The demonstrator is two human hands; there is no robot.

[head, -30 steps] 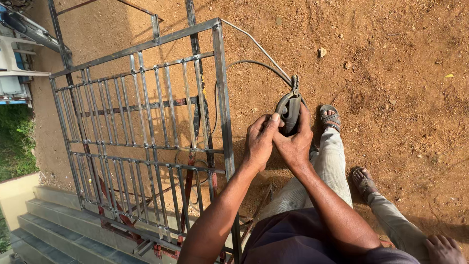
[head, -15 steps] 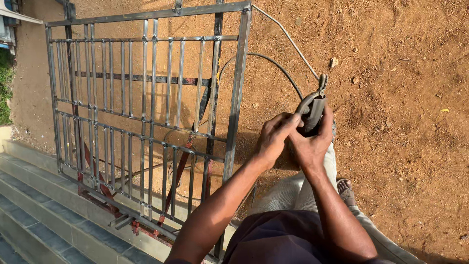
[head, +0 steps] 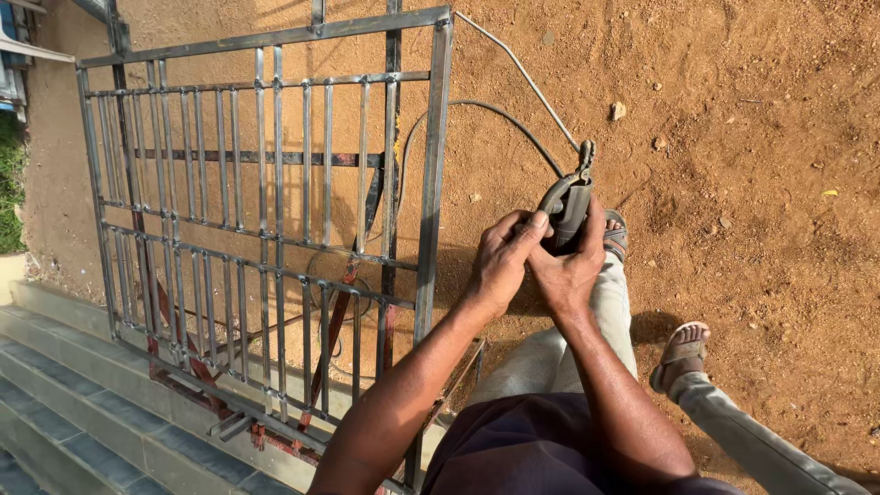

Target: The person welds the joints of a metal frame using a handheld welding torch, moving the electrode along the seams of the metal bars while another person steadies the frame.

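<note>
Reddish-brown dirt ground (head: 752, 110) everywhere, strewn with small stones, one pale stone (head: 618, 110) near the cables. Grey steel window grille (head: 275, 229) upright at left, many thin vertical bars inside a square-tube frame, rust-red pieces of frame behind its lower part. Grey concrete steps (head: 64, 367) along the bottom-left corner, strip of grass at the far left edge. Grille's right-hand upright (head: 433, 183) just beside the left forearm, between the hands and the bars. Two cables: a dark one (head: 486, 110) arching from behind the grille, a paler stiff one (head: 522, 69) slanting down from the frame's top corner, both meeting at the tool. Sandalled feet (head: 683, 346) below and right. Welding electrode holder (head: 566, 209), dark-handled, raised in front of the body, clamp end up. Left hand (head: 502, 261) curled, fingertips pressed on the handle; right hand (head: 570, 266) wrapped closed around it from below.
</note>
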